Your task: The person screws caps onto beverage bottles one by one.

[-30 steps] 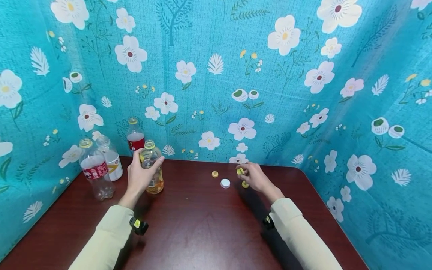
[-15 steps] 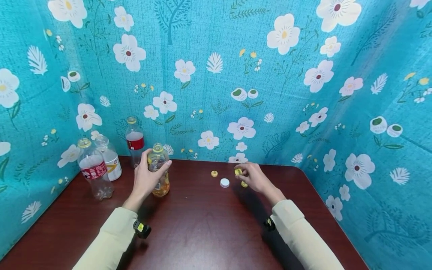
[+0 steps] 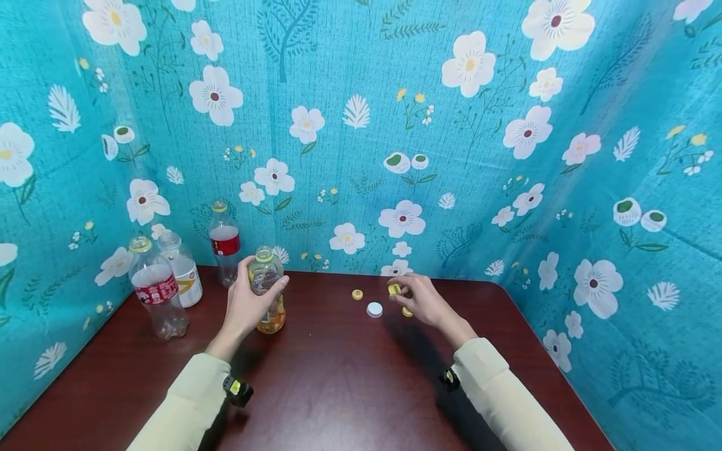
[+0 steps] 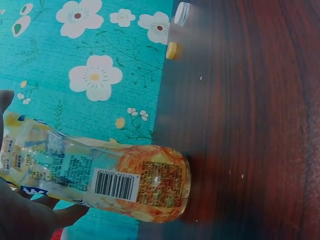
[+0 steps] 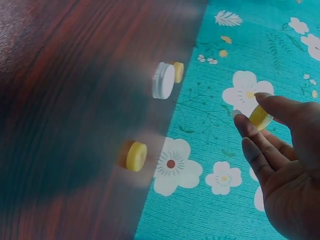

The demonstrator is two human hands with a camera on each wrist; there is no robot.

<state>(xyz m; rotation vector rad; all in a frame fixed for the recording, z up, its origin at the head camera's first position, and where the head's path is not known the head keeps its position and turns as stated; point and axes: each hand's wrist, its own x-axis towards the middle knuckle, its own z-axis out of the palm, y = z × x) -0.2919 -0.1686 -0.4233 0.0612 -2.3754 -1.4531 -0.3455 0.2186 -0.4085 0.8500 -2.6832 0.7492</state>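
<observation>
Currently, a clear plastic bottle with a yellow neck ring and amber-coloured lower part [image 3: 266,275] is upright, left of centre near the back of the table; whether its base touches the surface, I cannot tell. The person's left hand [image 3: 246,307] grips it round the middle, thumb on the right side and fingers on the left. A printed label with a black-and-white barcode [image 4: 117,184] faces the left wrist camera.

Well apart to the right, the right hand [image 3: 424,302] pinches a small round yellow plastic cap [image 5: 260,118] between thumb and fingertips, raised above the table. Just below that hand lies a second round yellow cap [image 5: 136,156]. Between the hands, nearer the right one, sit a wider round white cap [image 3: 375,309] and, a little farther back, a third round yellow cap [image 3: 358,294].

Left of the gripped bottle stand a clear bottle with a red-and-white label [image 3: 159,294], a clear bottle with a white-and-yellow label [image 3: 186,279] just beside it, and a clear bottle with a plain red band [image 3: 225,242] farther back. Everything is set on a dark reddish-brown wood-grain table [image 3: 338,382], with turquoise floral cloth [image 3: 338,156] hanging behind and at both sides.
</observation>
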